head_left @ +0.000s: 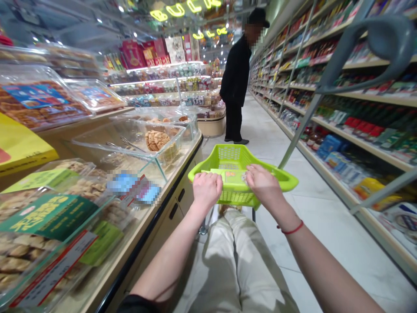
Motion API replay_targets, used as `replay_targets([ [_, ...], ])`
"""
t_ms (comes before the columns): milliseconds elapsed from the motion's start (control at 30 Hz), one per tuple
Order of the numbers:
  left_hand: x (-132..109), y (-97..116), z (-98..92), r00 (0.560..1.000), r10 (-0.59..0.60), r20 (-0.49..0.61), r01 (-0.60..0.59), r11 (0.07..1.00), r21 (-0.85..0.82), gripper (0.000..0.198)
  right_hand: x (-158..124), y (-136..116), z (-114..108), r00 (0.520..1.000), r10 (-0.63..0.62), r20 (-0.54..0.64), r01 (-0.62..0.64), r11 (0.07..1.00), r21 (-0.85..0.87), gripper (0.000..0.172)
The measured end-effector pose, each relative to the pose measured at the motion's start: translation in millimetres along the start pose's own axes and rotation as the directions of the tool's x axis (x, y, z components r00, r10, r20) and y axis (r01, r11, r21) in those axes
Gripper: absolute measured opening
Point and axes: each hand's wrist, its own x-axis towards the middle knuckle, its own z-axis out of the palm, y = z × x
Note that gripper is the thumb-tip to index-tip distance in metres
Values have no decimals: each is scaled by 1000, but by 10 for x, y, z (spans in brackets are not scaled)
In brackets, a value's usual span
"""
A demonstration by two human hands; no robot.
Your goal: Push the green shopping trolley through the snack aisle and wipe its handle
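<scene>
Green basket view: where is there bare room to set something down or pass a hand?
Bare tiled aisle floor lies between the green shopping basket and the right-hand shelves. The basket's far end, past the left hand and right hand, shows open mesh. Crowded: the pastry display counter, packed with lidded trays, and the shelves.

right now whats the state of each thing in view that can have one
left hand, closed on basket rim
right hand, closed on basket rim
green plastic shopping basket, gripped by both hands
clear bin lid, looks propped open
metal tongs, lying under that lid
person in black, standing in the aisle
</scene>
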Motion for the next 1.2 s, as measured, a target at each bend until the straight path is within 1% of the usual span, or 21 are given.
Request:
replay_targets([
  [67,-4,-16,-5,1000,-3,-9,3,1000,-14,36,57,-218,50,998,-63,15,64,998,-21,36],
  [167,-9,-42,-3,999,-3,-32,2,999,-47,36,126,-536,120,985,-157,66,157,988,-1,36],
  [233,-9,-62,2,999,3,-46,-6,998,-64,36,142,-647,145,985,-161,70,160,987,11,36],
  [267,-7,-72,6,999,11,-51,-14,998,-69,36,140,-658,148,987,-149,63,149,989,13,35],
  [333,0,-90,13,998,25,-63,-30,997,-74,36,118,-595,128,991,-121,54,120,993,15,34],
  [400,9,-103,24,996,42,-78,-48,996,-76,37,76,-446,77,995,-79,61,78,997,13,34],
  [533,20,-91,59,990,72,-122,-82,994,-76,37,-14,-107,-62,997,49,61,-51,999,18,36],
  [600,13,-65,78,988,72,-135,-82,994,-75,38,-29,-39,-110,997,72,38,-73,997,26,35],
  [633,7,-49,84,988,68,-136,-79,994,-75,38,-24,-50,-122,997,72,26,-73,997,24,35],
  [700,-13,-14,83,988,63,-142,-75,994,-79,39,5,-159,-126,998,52,30,-53,998,19,33],
  [833,-68,50,23,983,74,-170,-89,992,-85,39,94,-519,-95,989,-8,146,7,1000,12,32],
  [933,-116,81,-36,986,62,-152,-74,994,-74,39,114,-642,-97,975,2,224,4,1000,-27,29],
  [1000,-145,100,-67,991,44,-126,-51,997,-52,39,87,-611,-124,973,4,231,5,999,-38,30],
  [1067,-165,124,-90,994,29,-103,-32,999,-32,40,36,-518,-169,979,15,203,-7,999,-43,29],
  [1200,-173,154,-111,996,32,-89,-35,999,-28,40,-72,-255,-271,986,105,132,-99,994,-51,28],
])
